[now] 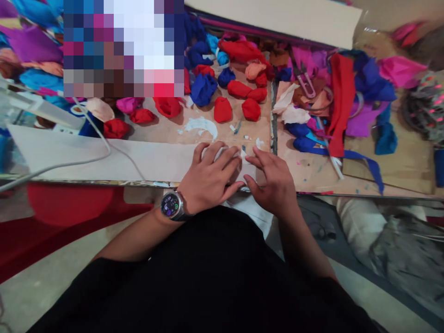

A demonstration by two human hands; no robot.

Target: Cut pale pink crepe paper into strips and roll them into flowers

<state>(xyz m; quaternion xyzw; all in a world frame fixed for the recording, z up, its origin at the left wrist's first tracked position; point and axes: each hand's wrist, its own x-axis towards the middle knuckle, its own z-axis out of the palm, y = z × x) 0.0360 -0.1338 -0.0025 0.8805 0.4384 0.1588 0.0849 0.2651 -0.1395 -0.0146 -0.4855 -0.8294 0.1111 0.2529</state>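
A long strip of white board (156,159) lies along the front edge of the table. Palm down on its right part is my left hand (211,173), its fingers spread and slightly bent, with a watch (171,206) on the wrist. Close beside it, at the strip's right end, my right hand (274,182) has its thumb and fingers apart, the tips near the board. Neither hand shows anything held. Beyond them sit red cloth bundles (222,109) and a blue cloth bundle (204,89). A white smear (201,126) marks the tabletop.
A grey cable (69,163) crosses the strip on the left. At right lie thread snips (305,83), a red cloth strip (340,106) and a blue band (347,157). A pale board (277,18) is at the back. A red chair (76,208) stands at left.
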